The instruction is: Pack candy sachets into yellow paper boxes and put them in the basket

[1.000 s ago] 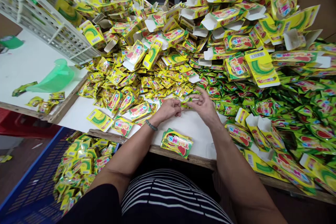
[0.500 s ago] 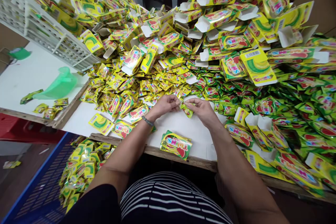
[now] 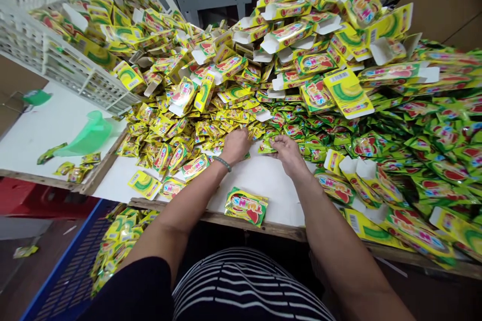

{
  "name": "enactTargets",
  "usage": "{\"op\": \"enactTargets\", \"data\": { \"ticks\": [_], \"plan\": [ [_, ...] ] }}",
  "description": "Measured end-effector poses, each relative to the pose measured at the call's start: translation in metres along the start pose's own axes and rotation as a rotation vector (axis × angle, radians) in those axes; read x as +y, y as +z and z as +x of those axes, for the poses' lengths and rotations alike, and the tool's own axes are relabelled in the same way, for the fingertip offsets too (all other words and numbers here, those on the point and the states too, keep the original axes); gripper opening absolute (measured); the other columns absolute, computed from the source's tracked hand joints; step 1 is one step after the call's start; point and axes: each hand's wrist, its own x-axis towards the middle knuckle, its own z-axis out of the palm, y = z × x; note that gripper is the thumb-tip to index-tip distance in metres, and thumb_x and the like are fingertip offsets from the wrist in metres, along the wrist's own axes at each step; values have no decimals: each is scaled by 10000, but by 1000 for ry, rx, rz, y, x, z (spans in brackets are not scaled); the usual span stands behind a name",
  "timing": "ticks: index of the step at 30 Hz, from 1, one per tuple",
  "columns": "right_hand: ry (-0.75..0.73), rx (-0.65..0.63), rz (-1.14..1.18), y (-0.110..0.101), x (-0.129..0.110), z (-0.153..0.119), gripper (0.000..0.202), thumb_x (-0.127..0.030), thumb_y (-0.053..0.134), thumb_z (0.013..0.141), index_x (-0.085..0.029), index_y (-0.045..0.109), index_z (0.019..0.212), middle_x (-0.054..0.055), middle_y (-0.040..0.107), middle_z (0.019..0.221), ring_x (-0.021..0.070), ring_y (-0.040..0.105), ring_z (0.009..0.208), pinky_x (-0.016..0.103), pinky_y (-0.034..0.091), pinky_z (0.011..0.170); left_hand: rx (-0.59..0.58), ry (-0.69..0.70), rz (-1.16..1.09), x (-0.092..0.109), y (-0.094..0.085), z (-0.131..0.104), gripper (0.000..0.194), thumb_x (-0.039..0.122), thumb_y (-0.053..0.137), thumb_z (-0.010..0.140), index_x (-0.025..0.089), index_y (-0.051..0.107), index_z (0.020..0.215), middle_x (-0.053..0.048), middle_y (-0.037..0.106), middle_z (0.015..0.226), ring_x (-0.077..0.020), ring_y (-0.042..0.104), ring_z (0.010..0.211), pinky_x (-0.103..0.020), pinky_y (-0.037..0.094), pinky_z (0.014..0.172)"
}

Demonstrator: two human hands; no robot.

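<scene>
My left hand (image 3: pixel 236 146), with a bead bracelet at its wrist, reaches down at the near edge of the yellow candy packets (image 3: pixel 211 128). Its fingers are curled and their tips are partly hidden, so what they grip is unclear. My right hand (image 3: pixel 286 154) pinches a small green candy packet (image 3: pixel 265 144) between thumb and fingers, beside the heap of green packets (image 3: pixel 314 133). Nearer to me, a filled-looking yellow and green candy box (image 3: pixel 246 205) lies flat at the table's front edge.
Many open-flapped candy boxes (image 3: pixel 289 35) are piled at the back. A white crate (image 3: pixel 90 70) with more boxes stands at left, near a green scoop (image 3: pixel 88 133). Below the wooden edge, a blue crate (image 3: pixel 66 261) holds packed boxes. More boxes (image 3: pixel 417 233) lie at front right.
My hands, which were together at a green packet, have moved apart. The left has gone forward to the yellow packets; the right stays by the green ones. The view has shifted slightly.
</scene>
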Motion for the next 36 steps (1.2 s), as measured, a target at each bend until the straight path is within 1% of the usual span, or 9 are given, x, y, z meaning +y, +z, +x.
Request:
{"op": "enactTargets", "data": {
  "ticks": [7, 12, 14, 17, 20, 25, 30, 33, 36],
  "plan": [
    [-17, -107, 159, -2, -11, -4, 314, -324, 688, 565, -221, 616, 853, -53, 537, 655, 126, 500, 611, 274, 443, 593, 77, -24, -171, -20, -2, -15, 380, 182, 490, 816, 188, 645, 1163, -101, 735, 889, -259, 678, 867, -315, 458, 761],
    [-12, -200, 258, 3, -15, -10, 319, -347, 738, 563, -232, 614, 832, -33, 596, 703, 141, 566, 650, 298, 471, 656, 288, -150, -518, -16, -6, -34, 276, 244, 474, 876, 161, 706, 1001, -98, 723, 944, -218, 646, 895, -303, 449, 813],
    [-68, -258, 245, 6, -14, -12, 325, -351, 766, 567, -235, 634, 839, -26, 618, 732, 137, 576, 683, 297, 475, 695, 200, -163, -834, -9, -9, -40, 286, 365, 530, 873, 139, 705, 880, -83, 702, 830, -192, 627, 791, -295, 455, 752],
    [-170, -282, 153, 8, -10, -14, 286, -360, 778, 593, -232, 662, 822, -15, 645, 764, 132, 576, 719, 287, 468, 718, -103, -197, -1423, -1, -7, -43, 313, 428, 741, 698, 132, 650, 746, -19, 636, 675, -118, 571, 625, -247, 441, 644],
    [-275, -225, -14, 9, -7, -14, 265, -387, 766, 622, -223, 677, 810, -5, 657, 763, 141, 563, 702, 295, 465, 690, -135, -301, -1739, 0, 2, -40, 405, 298, 874, 475, 136, 598, 723, 26, 605, 630, -78, 556, 586, -216, 428, 631],
    [-317, -73, -214, 15, -1, -17, 308, -455, 728, 662, -207, 676, 838, 7, 649, 711, 154, 558, 646, 315, 462, 646, 69, -304, -1706, -1, 16, -37, 401, 289, 874, 440, 146, 559, 642, 50, 553, 538, -67, 507, 513, -208, 385, 558],
    [-145, -19, -61, 22, 2, -21, 448, -521, 790, 557, -194, 642, 827, 5, 643, 682, 155, 577, 644, 302, 467, 636, 269, -274, -1492, 3, 22, -37, 338, 352, 843, 512, 143, 594, 605, 29, 566, 546, -76, 483, 508, -211, 357, 514],
    [-98, -117, -70, 19, 1, -20, 469, -549, 789, 541, -191, 648, 808, 6, 643, 672, 157, 566, 628, 295, 451, 612, 181, -253, -1523, 0, 23, -36, 346, 371, 833, 527, 147, 585, 615, 32, 550, 536, -75, 469, 490, -214, 360, 509],
    [-188, -23, -286, 11, -2, -18, 417, -561, 741, 600, -195, 671, 788, -7, 600, 599, 152, 507, 564, 291, 390, 557, 53, -200, -1377, -6, 17, -32, 282, 380, 771, 634, 149, 615, 678, 5, 587, 567, -108, 524, 517, -238, 406, 545]
  ]
}}
